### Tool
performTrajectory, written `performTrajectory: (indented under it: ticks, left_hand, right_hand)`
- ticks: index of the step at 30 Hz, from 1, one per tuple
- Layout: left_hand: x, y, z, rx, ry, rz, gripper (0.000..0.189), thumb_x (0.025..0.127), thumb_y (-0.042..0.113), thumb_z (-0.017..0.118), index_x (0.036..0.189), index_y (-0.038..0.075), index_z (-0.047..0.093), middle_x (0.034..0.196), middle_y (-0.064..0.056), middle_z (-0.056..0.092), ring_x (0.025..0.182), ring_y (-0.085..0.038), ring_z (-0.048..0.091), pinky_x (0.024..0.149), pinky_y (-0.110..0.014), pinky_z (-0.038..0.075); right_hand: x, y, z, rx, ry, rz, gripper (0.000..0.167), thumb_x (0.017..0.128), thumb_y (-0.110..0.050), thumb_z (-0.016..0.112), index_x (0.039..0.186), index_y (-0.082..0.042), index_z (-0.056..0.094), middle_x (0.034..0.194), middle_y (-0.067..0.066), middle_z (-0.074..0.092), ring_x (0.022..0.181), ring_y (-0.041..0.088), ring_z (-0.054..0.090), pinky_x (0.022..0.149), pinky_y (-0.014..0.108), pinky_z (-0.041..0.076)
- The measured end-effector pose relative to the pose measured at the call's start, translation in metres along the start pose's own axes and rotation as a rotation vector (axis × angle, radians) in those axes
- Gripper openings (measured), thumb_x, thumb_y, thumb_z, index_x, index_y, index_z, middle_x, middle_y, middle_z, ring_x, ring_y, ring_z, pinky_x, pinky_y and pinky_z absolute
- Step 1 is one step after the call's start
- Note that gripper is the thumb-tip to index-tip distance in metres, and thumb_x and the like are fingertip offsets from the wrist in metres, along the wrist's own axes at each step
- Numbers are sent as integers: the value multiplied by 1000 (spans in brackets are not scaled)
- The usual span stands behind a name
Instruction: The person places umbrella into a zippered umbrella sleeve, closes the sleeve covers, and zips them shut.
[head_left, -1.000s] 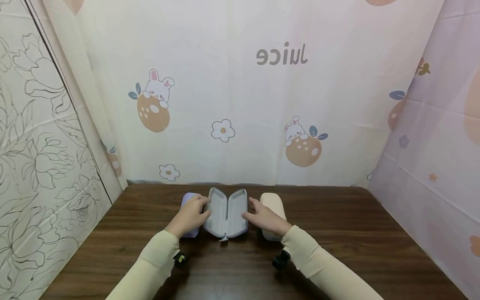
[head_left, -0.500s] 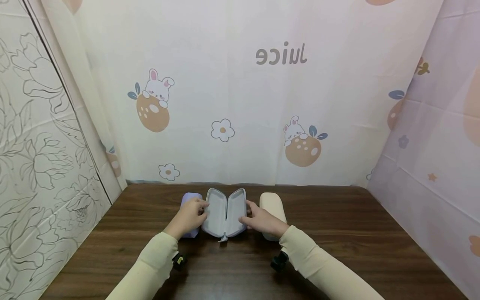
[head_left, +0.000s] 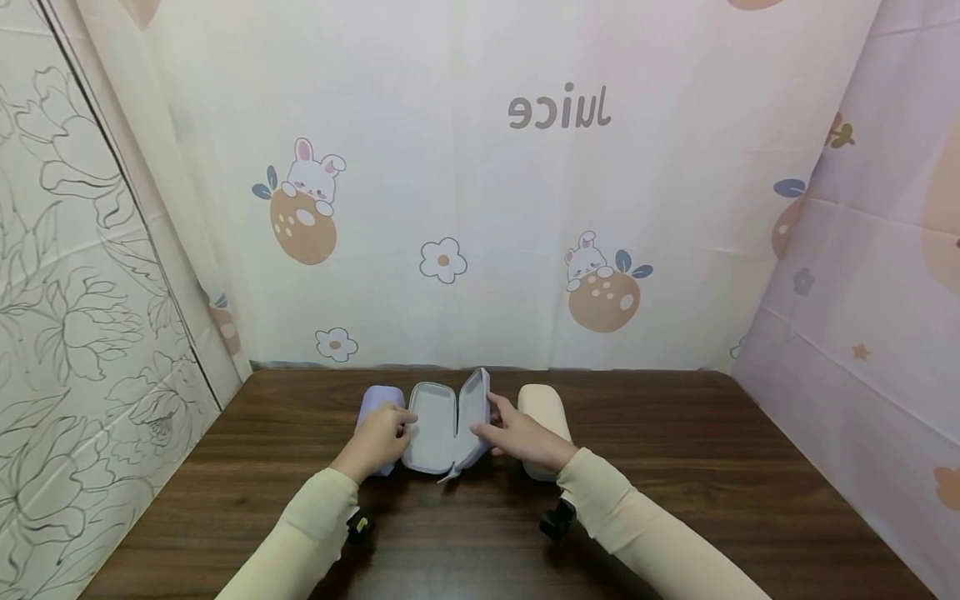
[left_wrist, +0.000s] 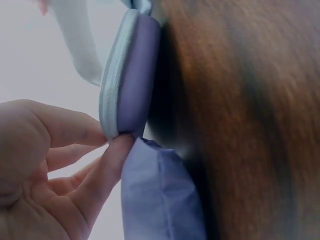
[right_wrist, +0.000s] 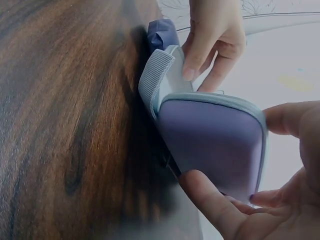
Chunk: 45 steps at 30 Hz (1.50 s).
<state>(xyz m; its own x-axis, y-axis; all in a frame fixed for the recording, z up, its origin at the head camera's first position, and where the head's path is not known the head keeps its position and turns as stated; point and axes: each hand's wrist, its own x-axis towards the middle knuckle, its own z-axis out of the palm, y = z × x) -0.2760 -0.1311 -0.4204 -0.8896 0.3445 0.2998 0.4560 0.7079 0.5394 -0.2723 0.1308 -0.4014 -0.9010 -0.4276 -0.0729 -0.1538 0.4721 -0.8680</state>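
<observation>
A zip-up case lies unfolded, its grey-lined left half (head_left: pixel 432 429) low on the table and its right half (head_left: pixel 474 417) tilted up. Outside, the shell (right_wrist: pixel 212 140) is smooth lilac with a pale grey zip edge. My left hand (head_left: pixel 377 435) pinches the left half's rim between thumb and finger. My right hand (head_left: pixel 525 433) holds the raised half, fingers against its outer shell and edge. Beside my left hand is a lilac bundle of folded fabric (left_wrist: pixel 162 195), like a compact umbrella, partly hidden by that hand in the head view.
A cream rounded case (head_left: pixel 543 408) stands to the right, partly behind my right hand. The dark wooden table (head_left: pixel 465 542) ends at a printed curtain (head_left: pixel 450 183) at the back. A grey zip-pull strap (right_wrist: pixel 156 75) sticks out from the case's near end.
My right hand has gone from beside the case to gripping its right half, which has tipped upward toward the left half. My left hand has closed onto the left rim.
</observation>
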Motion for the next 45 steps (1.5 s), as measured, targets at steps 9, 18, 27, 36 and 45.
performTrajectory:
  ticks: [9,18,27,36,45]
  left_hand:
    - [-1,-1,6,55,-32,47,23,78,-18,61,98,-12,73,100,-21,70,94,-31,66,78,-43,56]
    - [1,2,7,91,-57,31,28,77,-17,59,99,-10,74,102,-19,71,79,-19,54,72,-35,50]
    - [1,3,7,84,-45,53,26,77,-18,60,97,-10,74,99,-19,72,96,-30,66,81,-44,55]
    - [1,3,6,78,-64,51,27,78,-18,59,98,-10,74,100,-20,72,77,-19,56,69,-34,50]
    - [0,3,3,30,-100,25,26,80,-16,62,103,-10,73,103,-20,71,86,-27,66,72,-37,55]
  right_hand:
    - [3,2,8,71,52,-17,82,103,-40,55,158,2,11,138,26,50,108,26,65,89,45,55]
    - [10,6,12,249,-8,69,80,105,-43,49,158,1,9,146,28,38,115,31,61,94,48,52]
    - [15,11,18,502,-110,54,81,106,-38,46,157,-1,-4,147,35,32,127,45,50,103,53,44]
    - [16,12,19,537,-109,58,81,106,-38,46,157,2,-2,146,36,34,125,46,51,102,54,46]
    - [18,16,21,555,-68,75,82,104,-40,50,156,5,4,141,35,40,120,42,55,100,52,48]
